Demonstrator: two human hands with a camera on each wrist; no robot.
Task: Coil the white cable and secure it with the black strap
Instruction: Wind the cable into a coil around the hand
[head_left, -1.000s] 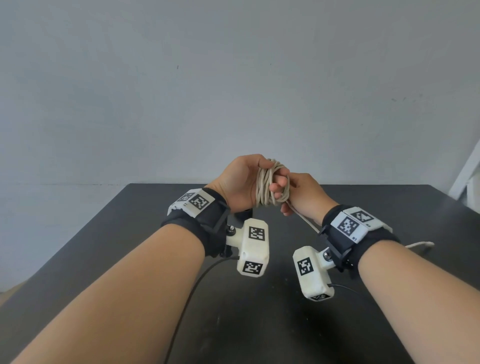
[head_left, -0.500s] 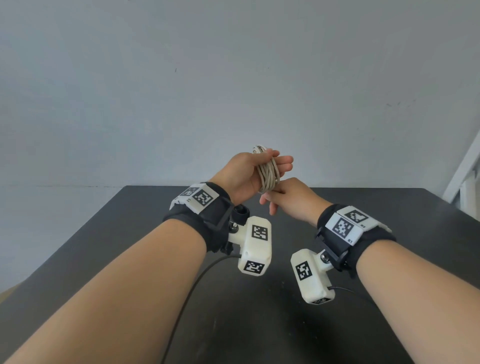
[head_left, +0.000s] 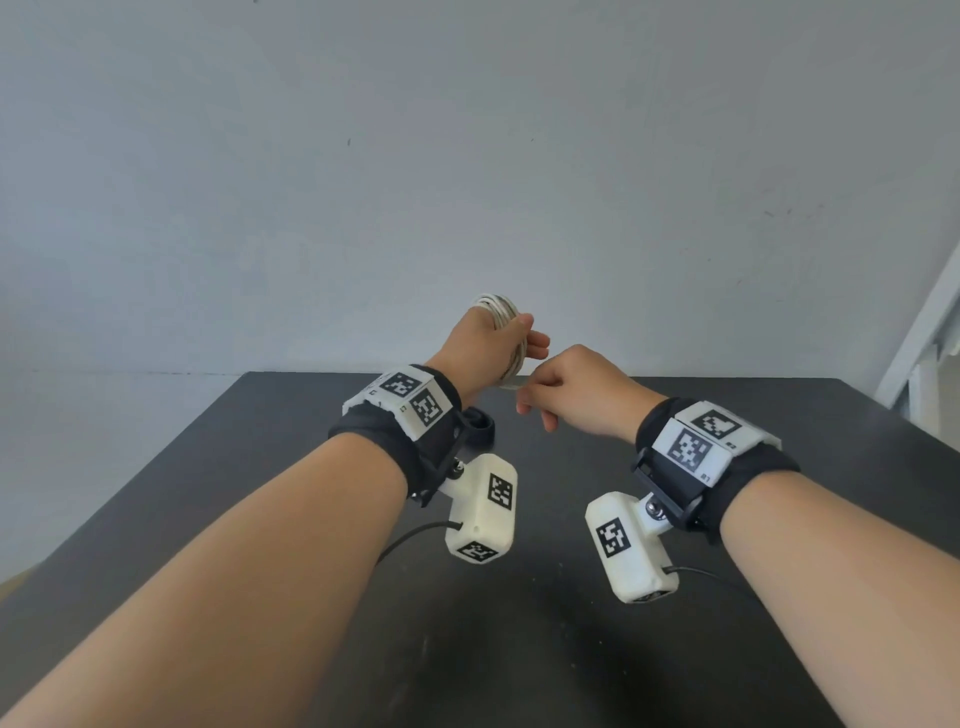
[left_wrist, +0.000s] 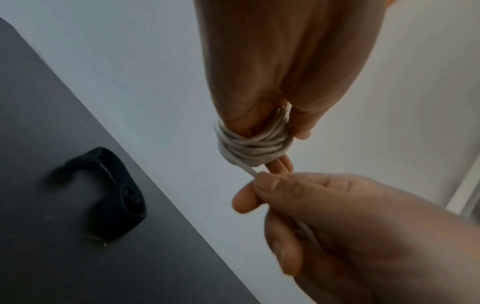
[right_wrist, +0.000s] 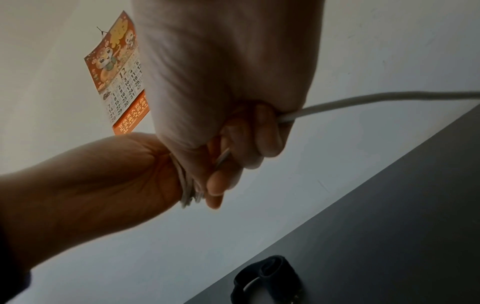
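Observation:
The white cable (head_left: 500, 310) is wound in several loops round the fingers of my left hand (head_left: 524, 345), raised above the far edge of the black table (head_left: 519, 649). In the left wrist view the coil (left_wrist: 255, 147) sits near the fingertips with the thumb against it. My right hand (head_left: 535, 405) is curled in a fist just right of and below the coil, gripping the cable's loose end (right_wrist: 363, 100), which trails off to the right. The black strap (head_left: 480, 426) lies rolled on the table under my left wrist, also visible as the strap (left_wrist: 111, 197) and the strap (right_wrist: 270, 275).
A plain grey wall stands right behind the table. An orange calendar (right_wrist: 122, 78) hangs on it. A white frame (head_left: 930, 332) leans at the far right. Thin black cords run from the wrist cameras over the table.
Both hands have risen. My left hand lifted the coil higher, and my right hand moved off the coil to just below and right of it, still holding the loose end.

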